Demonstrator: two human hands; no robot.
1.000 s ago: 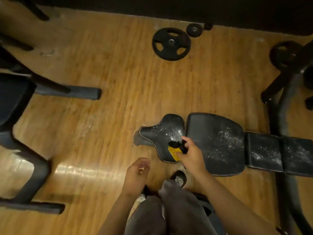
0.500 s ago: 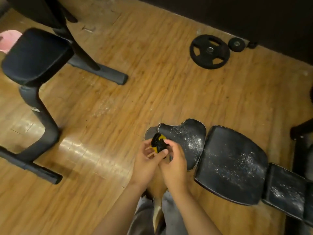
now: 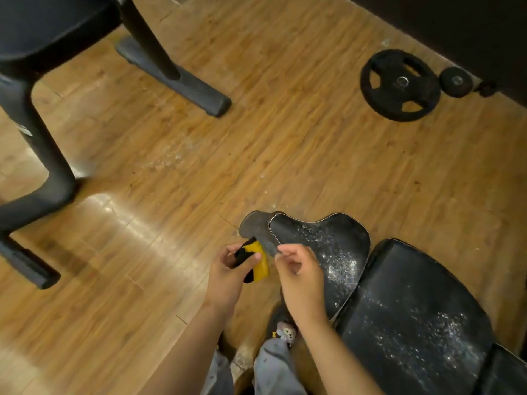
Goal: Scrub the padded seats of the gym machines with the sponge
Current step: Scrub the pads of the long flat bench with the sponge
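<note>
**A:** Far left first?

**B:** Noted a second machine's pad (image 3: 42,24), cropped by the top edge. Impossible to tell whether wet or dry.

**A:** Centre?

**B:** Logged left hand (image 3: 228,277) gripping the sponge (image 3: 258,263), yellow and black, held off the padding, just beside the narrow end of the speckled seat (image 3: 336,246). Probably turning it to a fresh face. Recorded right hand (image 3: 299,277) as loosely curled, grasping nothing visible, poised over that seat, likely to assist. Unclear whether touching the seat's edge.

**A:** Right?

**B:** Found back pad (image 3: 413,315) white-flecked too, cut off at the corner. Judged scrubbing unfinished. Spotted weight plates (image 3: 399,84) by the wall, well apart, presumably just stored.
</note>
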